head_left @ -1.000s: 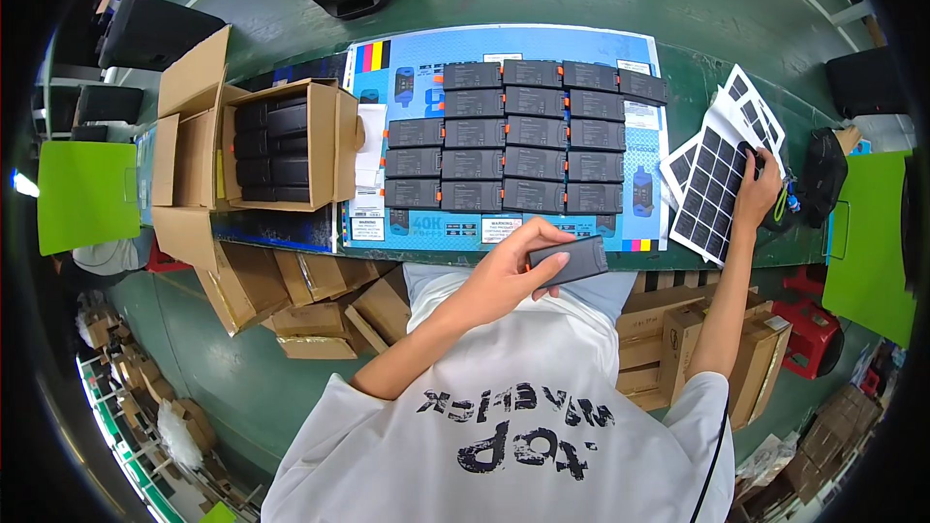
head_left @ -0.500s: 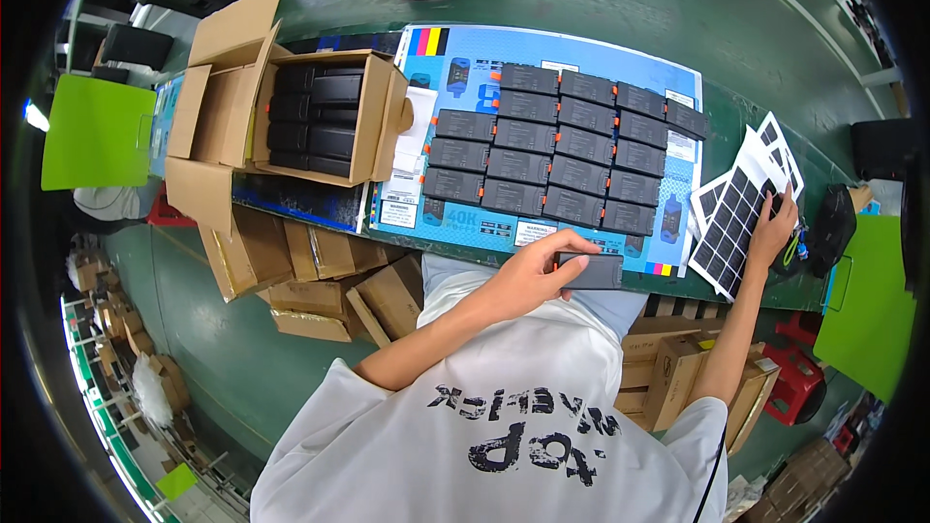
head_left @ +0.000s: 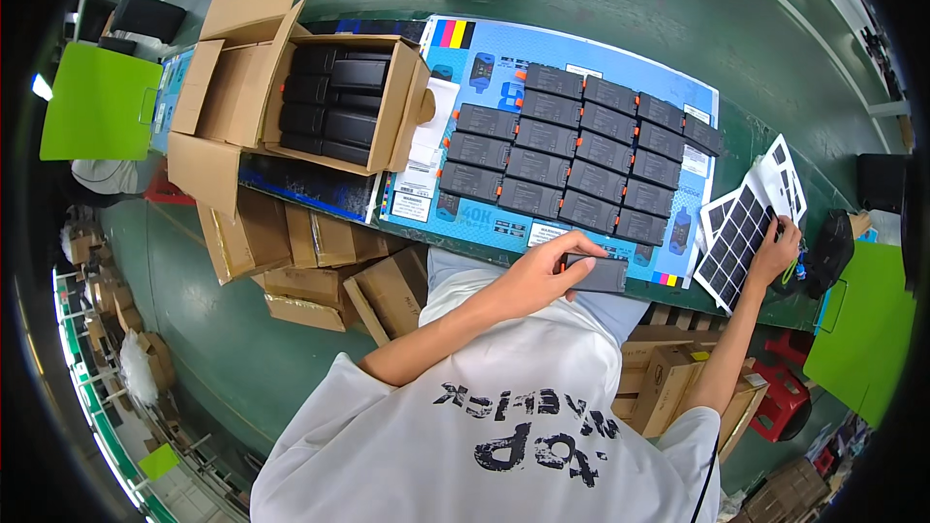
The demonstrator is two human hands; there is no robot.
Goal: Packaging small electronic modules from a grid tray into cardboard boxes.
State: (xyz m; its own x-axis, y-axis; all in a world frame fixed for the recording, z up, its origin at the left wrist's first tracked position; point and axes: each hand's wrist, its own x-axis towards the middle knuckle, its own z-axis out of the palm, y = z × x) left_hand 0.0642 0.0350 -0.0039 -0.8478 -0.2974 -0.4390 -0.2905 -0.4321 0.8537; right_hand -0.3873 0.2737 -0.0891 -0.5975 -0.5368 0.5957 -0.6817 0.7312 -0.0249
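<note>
Scene was bright, light even and diffuse, looked to come from overhead. White shirt (head_left: 426, 441) was the brightest large area, close to washed out, with soft grey folds. Shadows elsewhere were faint; inside of the carton (head_left: 409, 108) went darker, its black contents (head_left: 334, 105) nearly merging. One hard white glare spot (head_left: 42, 87) sat near the left rim. Green floor (head_left: 242, 358) had a mild sheen. Centre was reasonably sharp: dark packs (head_left: 596, 153) had clean edges, but their fine print was too small to read. Fisheye bend was heavy: bench (head_left: 765, 140) edges bowed, outer objects stretched and softened, corners fell to black. Thin red line ran down the far left edge.
</note>
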